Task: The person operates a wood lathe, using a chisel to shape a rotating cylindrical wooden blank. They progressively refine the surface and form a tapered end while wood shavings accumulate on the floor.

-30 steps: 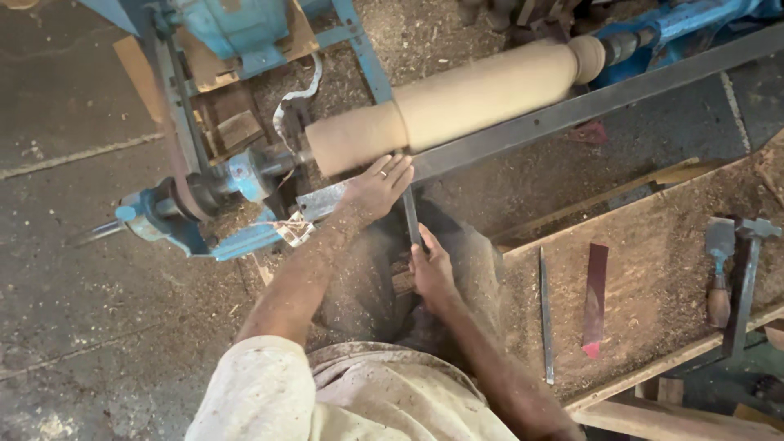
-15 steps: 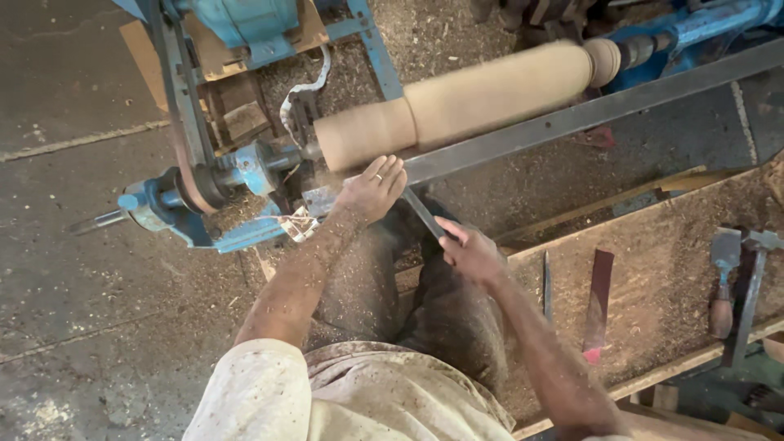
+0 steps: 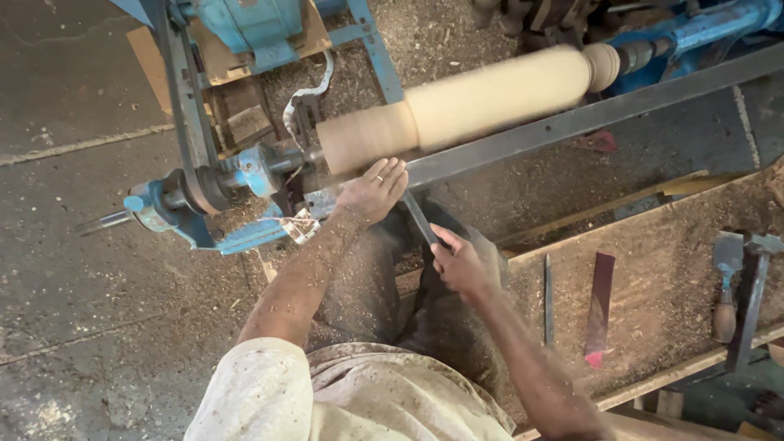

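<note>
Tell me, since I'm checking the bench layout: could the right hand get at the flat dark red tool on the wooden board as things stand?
Probably yes, once freed. The right hand grips the chisel; the dark red tool lies in the open on the board to its right, with only a thin rod lying between them.
</note>
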A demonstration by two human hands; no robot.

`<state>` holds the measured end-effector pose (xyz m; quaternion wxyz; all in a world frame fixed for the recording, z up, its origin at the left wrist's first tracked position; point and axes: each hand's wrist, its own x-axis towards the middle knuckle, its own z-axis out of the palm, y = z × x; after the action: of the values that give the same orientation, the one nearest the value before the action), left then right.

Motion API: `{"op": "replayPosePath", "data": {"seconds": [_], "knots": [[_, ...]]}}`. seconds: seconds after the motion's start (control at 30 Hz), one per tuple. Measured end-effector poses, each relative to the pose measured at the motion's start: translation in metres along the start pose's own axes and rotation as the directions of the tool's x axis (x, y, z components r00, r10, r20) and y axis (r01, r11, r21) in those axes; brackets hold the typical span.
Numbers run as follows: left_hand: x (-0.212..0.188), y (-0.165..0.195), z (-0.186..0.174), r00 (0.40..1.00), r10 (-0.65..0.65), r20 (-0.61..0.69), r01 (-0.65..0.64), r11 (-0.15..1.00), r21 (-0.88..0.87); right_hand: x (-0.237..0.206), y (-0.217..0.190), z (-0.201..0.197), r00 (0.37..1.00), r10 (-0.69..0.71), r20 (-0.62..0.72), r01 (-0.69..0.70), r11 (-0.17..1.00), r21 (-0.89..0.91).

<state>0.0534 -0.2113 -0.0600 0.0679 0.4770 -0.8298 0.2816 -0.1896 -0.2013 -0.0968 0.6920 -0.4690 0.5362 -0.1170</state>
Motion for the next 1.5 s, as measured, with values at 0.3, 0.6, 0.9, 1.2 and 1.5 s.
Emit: {"op": "replayPosePath", "data": {"seconds": [0.3,0.6,0.9,1.2,1.5], "knots": [[0.001,0.0,-0.006,0.999,0.0,0.038,0.001,1.0,-0.028,-0.012,0.003,0.027,0.999,0.014,-0.04,-0.006,0.985,0.174],[0.002,0.003,-0.015,0.998,-0.05,0.039,0.053,0.994,-0.099,-0.019,0.013,0.065,0.983,-0.072,-0.168,0.11,0.968,0.226],[0.006,0.003,-0.012,0.997,-0.045,0.058,0.051,0.993,-0.108,-0.009,0.017,0.049,0.984,-0.104,-0.143,0.126,0.98,0.154],[0.003,0.006,0.001,0.999,-0.048,0.005,0.048,0.999,-0.012,-0.008,-0.016,-0.009,0.996,-0.004,-0.092,-0.023,0.956,-0.291],[0.035,0.019,0.009,0.998,-0.044,0.045,0.048,0.996,-0.081,0.009,0.016,-0.013,0.991,-0.116,-0.074,0.121,0.99,0.078]]}}
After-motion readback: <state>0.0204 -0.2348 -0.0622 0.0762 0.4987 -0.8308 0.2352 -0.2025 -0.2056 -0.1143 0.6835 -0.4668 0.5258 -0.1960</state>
